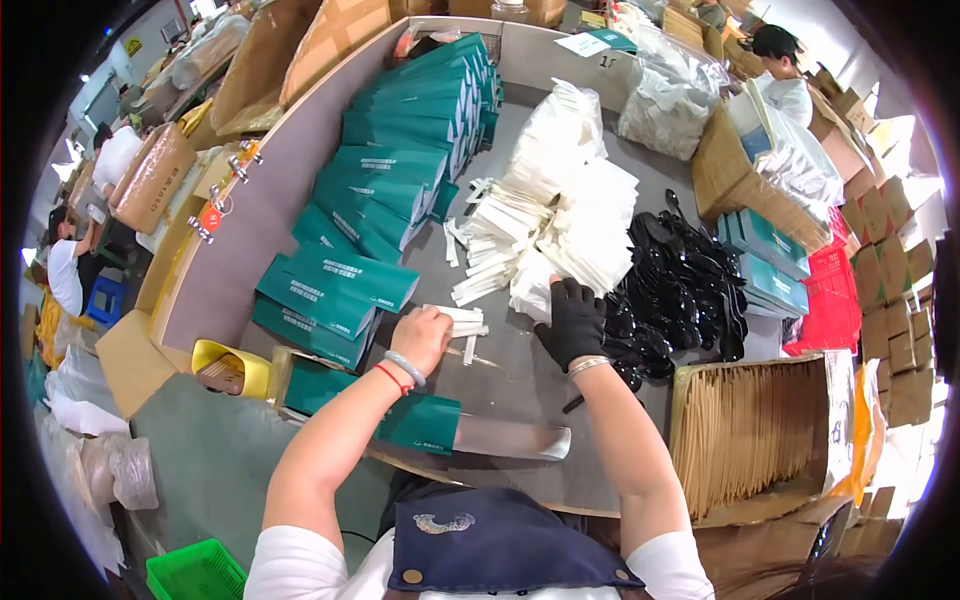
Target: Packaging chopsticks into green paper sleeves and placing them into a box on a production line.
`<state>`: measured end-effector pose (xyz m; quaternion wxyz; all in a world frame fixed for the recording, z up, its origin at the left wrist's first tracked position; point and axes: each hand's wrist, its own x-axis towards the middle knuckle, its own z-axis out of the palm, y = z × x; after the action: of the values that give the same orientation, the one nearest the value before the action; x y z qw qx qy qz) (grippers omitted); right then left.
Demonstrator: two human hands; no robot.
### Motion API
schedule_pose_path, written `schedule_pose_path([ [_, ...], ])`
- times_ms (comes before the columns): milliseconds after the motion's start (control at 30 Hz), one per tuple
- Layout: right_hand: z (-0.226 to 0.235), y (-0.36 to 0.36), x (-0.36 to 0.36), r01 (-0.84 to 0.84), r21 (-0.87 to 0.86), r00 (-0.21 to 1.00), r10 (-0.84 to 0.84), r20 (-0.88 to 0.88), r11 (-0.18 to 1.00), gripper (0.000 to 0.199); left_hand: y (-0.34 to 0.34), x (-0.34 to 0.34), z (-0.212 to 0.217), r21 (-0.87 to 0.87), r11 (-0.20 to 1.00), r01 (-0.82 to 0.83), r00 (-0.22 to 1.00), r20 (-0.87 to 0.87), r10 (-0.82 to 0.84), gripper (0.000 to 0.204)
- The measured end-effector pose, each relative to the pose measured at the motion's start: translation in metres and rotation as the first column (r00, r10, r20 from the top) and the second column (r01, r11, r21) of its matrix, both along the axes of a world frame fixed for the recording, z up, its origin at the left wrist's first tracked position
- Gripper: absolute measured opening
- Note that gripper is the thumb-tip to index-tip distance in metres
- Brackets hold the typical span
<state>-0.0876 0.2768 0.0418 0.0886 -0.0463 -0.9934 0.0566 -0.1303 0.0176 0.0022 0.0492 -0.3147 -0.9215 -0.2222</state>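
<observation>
Nearest the camera, a navy apron [510, 540] over a white top, close to the tabletop's front edge. Along that edge, a flat teal pouch [425, 424], with a pale strip [510, 440] running on to its right.

Toward the front-left, the bare left hand [420, 342] (grey bracelet [405, 368] and red cord [394, 380] at the wrist), fingers curled down at a few small white packets [465, 328] — pinched or merely covered, cannot tell. Mid-tabletop, the black-gloved right hand [577, 325], fingers stretched forward onto a white packet [533, 293] at the near side of a big white heap [590, 205]; firmness of hold, again impossible to tell.

Fanned along the left edge toward the far-left corner, more teal pouches [340, 285]. Right of the heap, glossy black spoons [690, 285], piled toward the right edge — just beside the gloved hand. At the front-right corner, a carton [838, 420] of thin brown pieces [745, 430]; at the front-left, a yellow container [255, 375].
</observation>
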Motion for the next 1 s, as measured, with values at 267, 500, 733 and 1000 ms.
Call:
schedule_pose_path([
  [267,-0.016,0.009,-0.005,-0.043,0.054,0.999,0.044,-0.022,0.998,0.035,-0.001,-0.005,0.035,-0.022,1.0,0.007,0.948,-0.319,-0.013,0.019],
  [500,0.0,-0.026,0.066,-0.197,0.065,0.98,0.197,0.016,0.978,0.049,-0.047,-0.044,0.043,-0.175,0.928,-0.33,0.866,-0.447,0.224,0.017],
  [733,0.044,0.004,0.141,-0.085,-0.439,0.992,0.033,-0.123,0.895,0.061,0.007,-0.01,0.008,-0.009,0.996,0.091,0.992,-0.092,-0.091,0.013],
  [1000,-0.02,0.194,0.318,0.727,-0.363,0.552,-0.81,-0.198,0.583,0.036,0.013,-0.019,0.01,-0.093,0.993,0.071,0.997,0.035,-0.068,0.006],
])
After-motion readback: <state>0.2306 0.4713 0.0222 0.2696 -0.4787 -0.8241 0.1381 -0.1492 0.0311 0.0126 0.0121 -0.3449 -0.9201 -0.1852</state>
